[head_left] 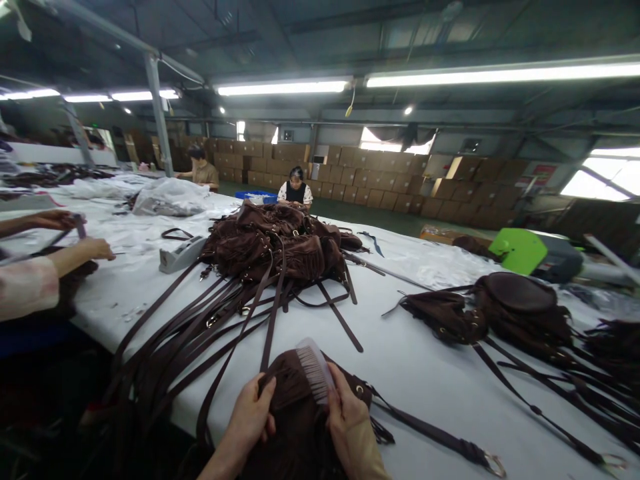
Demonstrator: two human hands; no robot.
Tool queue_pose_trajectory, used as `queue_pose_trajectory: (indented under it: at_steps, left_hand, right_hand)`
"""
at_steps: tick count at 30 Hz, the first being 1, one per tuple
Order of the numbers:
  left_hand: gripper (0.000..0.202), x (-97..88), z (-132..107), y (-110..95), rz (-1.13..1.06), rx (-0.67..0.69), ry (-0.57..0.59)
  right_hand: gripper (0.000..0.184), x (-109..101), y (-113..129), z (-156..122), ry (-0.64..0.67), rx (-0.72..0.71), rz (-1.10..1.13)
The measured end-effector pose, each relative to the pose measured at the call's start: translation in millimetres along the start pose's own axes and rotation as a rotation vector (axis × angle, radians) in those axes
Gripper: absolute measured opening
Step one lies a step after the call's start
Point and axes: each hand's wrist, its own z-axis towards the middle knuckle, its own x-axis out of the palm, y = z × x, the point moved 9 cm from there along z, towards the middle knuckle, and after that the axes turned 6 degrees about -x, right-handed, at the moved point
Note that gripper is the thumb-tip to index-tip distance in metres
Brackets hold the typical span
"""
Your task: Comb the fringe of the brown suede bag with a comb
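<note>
A dark brown suede bag [287, 427] lies at the table's near edge in front of me. My left hand [251, 415] pinches the bag's left edge between thumb and fingers. In my right hand [347, 413] is a brush [314, 369] with pale bristles, its fingers wrapped round the handle end. The bristles lie against or just over the suede; exact contact is hard to tell. From the bag's right side a brown strap [430, 430] runs out to a metal clip. The bag's lower part sinks into shadow below my hands.
A heap of brown fringed bags [280, 243] fills the table's middle, its straps hanging over the near edge. A tape dispenser [183, 255] stands beside it. More bags [520, 310] lie at right near a green-and-grey machine [523, 252]. At left, a co-worker's hands [95, 250] work close by.
</note>
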Motion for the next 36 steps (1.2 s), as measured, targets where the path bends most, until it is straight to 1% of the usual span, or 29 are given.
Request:
queue_pose_trajectory:
  at_steps: [2, 5, 6, 8, 10, 12, 13, 14, 16, 17, 18, 19, 20, 21, 23, 24, 25, 26, 27, 28, 30, 31, 32, 33, 34, 35, 36]
  left_hand:
    - [0.071, -4.8, -4, -10, -0.026, 0.042, 0.003]
    - [0.065, -11.8, -7, -21, -0.042, 0.070, 0.010]
    - [0.063, -12.8, -6, -25, -0.039, 0.079, 0.021]
    - [0.058, -13.0, -6, -32, -0.022, 0.094, 0.044]
    - [0.050, -10.3, -7, -42, 0.017, 0.115, 0.058]
    - [0.040, -2.5, -8, -54, 0.103, 0.136, 0.074]
    - [0.035, 3.3, -9, -62, 0.171, 0.154, 0.085]
    - [0.030, 9.7, -10, -70, 0.252, 0.184, 0.097]
    - [0.023, 20.1, -12, -90, 0.431, 0.267, 0.103]
    - [0.023, 22.6, -12, -100, 0.511, 0.300, 0.104]
    - [0.024, 22.2, -12, -110, 0.567, 0.321, 0.105]
    - [0.027, 18.0, -11, -120, 0.593, 0.328, 0.102]
    - [0.030, 9.0, -11, -131, 0.581, 0.334, 0.080]
    - [0.033, -5.1, -11, -143, 0.531, 0.350, 0.027]
    - [0.034, -45.6, -16, -168, 0.327, 0.411, -0.168]
    - [0.032, -66.1, -20, -174, 0.185, 0.436, -0.261]
    - [0.031, -80.8, -24, -173, 0.036, 0.436, -0.302]
    - [0.033, -86.6, -25, -167, -0.105, 0.411, -0.275]
    - [0.038, -82.7, -25, -158, -0.222, 0.367, -0.183]
    - [0.046, -70.7, -25, -147, -0.307, 0.318, -0.051]
    - [0.068, -34.8, -31, -125, -0.366, 0.257, 0.236]
    - [0.079, -16.6, -37, -117, -0.348, 0.258, 0.353]
    - [0.087, -0.4, -43, -111, -0.303, 0.283, 0.442]
    - [0.092, 13.2, -47, -107, -0.223, 0.324, 0.496]
    - [0.093, 23.6, -50, -104, -0.122, 0.369, 0.517]
    - [0.089, 30.3, -49, -103, -0.015, 0.408, 0.504]
    - [0.080, 33.2, -45, -103, 0.087, 0.431, 0.462]
  right_hand:
    - [0.050, 3, 11, 9, 0.024, -0.031, -0.020]
    - [0.051, 8, 26, 17, 0.070, -0.068, -0.074]
    - [0.054, 10, 30, 18, 0.090, -0.078, -0.084]
    - [0.065, 16, 36, 17, 0.128, -0.088, -0.100]
    - [0.078, 29, 37, 15, 0.179, -0.074, -0.132]
    - [0.084, 50, 30, 12, 0.239, 0.000, -0.120]
    - [0.083, 63, 25, 11, 0.269, 0.049, -0.080]
    - [0.076, 76, 21, 11, 0.293, 0.094, -0.015]
    - [0.053, 98, 15, 12, 0.316, 0.155, 0.162]
    - [0.042, 107, 14, 14, 0.326, 0.165, 0.252]
    - [0.035, 113, 14, 15, 0.342, 0.170, 0.338]
    - [0.035, 117, 14, 15, 0.369, 0.180, 0.428]
    - [0.039, 119, 15, 14, 0.402, 0.195, 0.517]
    - [0.044, 118, 16, 12, 0.439, 0.217, 0.598]
    - [0.056, 110, 19, 9, 0.486, 0.262, 0.733]
    - [0.061, 103, 22, 8, 0.494, 0.282, 0.778]
    - [0.065, 95, 27, 8, 0.502, 0.291, 0.829]
    - [0.067, 87, 35, 9, 0.507, 0.286, 0.901]
    - [0.069, 79, 45, 11, 0.509, 0.269, 0.993]
    - [0.072, 72, 55, 15, 0.502, 0.246, 1.099]
    - [0.076, 61, 72, 22, 0.470, 0.221, 1.303]
    - [0.077, 60, 75, 25, 0.453, 0.234, 1.376]
    - [0.075, 61, 75, 27, 0.431, 0.268, 1.413]
    - [0.071, 63, 71, 29, 0.403, 0.308, 1.433]
    - [0.065, 64, 65, 31, 0.363, 0.345, 1.428]
    - [0.059, 65, 56, 34, 0.318, 0.374, 1.396]
    - [0.053, 64, 44, 39, 0.261, 0.385, 1.345]
